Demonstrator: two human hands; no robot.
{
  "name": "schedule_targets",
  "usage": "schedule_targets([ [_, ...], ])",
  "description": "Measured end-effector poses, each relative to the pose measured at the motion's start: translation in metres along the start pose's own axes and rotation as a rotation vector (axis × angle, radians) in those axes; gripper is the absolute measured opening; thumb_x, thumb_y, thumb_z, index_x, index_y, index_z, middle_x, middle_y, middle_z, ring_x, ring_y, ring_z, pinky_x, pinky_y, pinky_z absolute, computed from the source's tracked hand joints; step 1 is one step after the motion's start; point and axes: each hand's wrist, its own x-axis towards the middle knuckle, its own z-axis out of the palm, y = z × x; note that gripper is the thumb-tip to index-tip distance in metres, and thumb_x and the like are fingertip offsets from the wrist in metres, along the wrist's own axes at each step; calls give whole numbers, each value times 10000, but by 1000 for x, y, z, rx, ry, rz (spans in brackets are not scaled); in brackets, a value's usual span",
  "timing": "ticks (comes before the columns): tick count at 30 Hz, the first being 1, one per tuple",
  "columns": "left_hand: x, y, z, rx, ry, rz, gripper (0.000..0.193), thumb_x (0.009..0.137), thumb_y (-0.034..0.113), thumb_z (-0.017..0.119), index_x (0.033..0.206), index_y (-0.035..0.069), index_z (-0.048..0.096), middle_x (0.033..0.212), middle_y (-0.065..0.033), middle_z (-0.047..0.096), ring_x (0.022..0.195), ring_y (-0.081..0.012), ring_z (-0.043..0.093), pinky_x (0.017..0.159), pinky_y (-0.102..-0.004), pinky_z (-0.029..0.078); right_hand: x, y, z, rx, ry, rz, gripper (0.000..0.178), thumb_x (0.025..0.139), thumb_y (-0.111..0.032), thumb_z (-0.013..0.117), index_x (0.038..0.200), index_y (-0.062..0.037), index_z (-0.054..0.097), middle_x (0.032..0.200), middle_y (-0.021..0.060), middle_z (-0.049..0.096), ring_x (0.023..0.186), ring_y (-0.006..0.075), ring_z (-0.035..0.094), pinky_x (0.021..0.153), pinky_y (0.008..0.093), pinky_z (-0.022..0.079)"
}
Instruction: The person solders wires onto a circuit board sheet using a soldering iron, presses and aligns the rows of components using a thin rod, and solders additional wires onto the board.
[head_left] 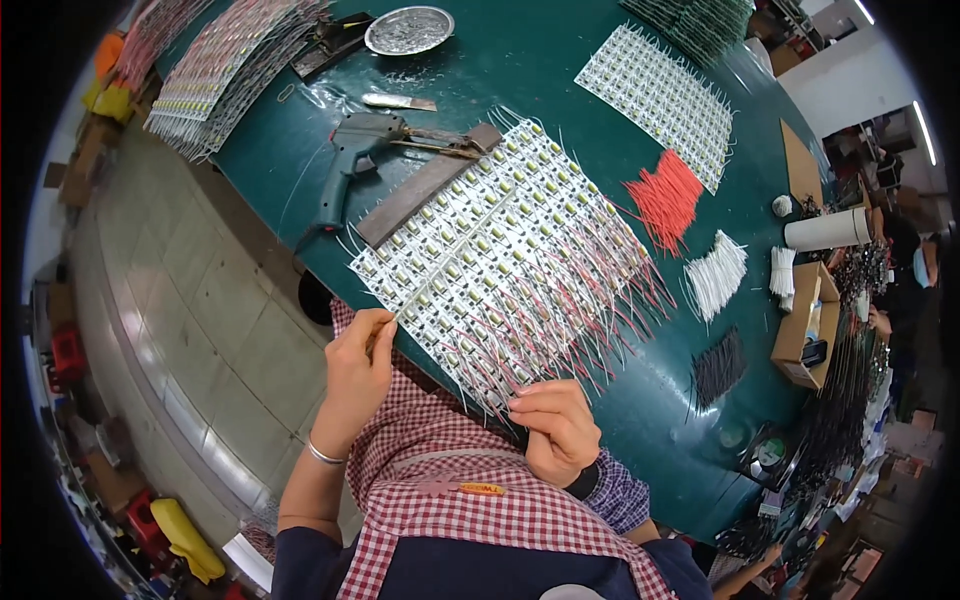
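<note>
A white circuit board panel (470, 240) with rows of small yellowish parts lies tilted across the table's near edge. Thin red and white wires (560, 320) stick out of its right and near portion. My left hand (360, 365) pinches the panel's left corner between thumb and forefinger. At the near corner, among the wire ends, my right hand (555, 430) is closed with its fingertips on the panel's edge. A dark flat bar (425, 195) rests along the panel's far left side. Beside it lies a grey-green soldering gun (355, 150), its tip toward the bar.
The green table (500, 60) also bears bundles of red wires (667, 200), white wires (716, 273) and black wires (718, 368). Another panel (655, 95) lies far right; stacked wired panels (235, 70) and a metal dish (409, 31) are far left. A cardboard box (800, 335) stands right.
</note>
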Motion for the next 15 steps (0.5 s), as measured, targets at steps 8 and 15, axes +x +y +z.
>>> schedule_targets([
  [8,11,-4,6,78,-17,117,93,940,-12,637,988,-36,713,718,-27,576,578,-82,505,535,-243,408,4,0,-3,2,13,71,275,624,210,575,768,3,685,859,120,721,835,290,692,747,366,550],
  [15,18,3,14,-22,-64,71,141,917,-35,635,1041,-36,702,754,-98,598,590,-143,523,552,-278,412,4,3,0,-4,50,84,270,639,223,587,751,-3,685,833,114,725,806,285,695,739,357,547],
])
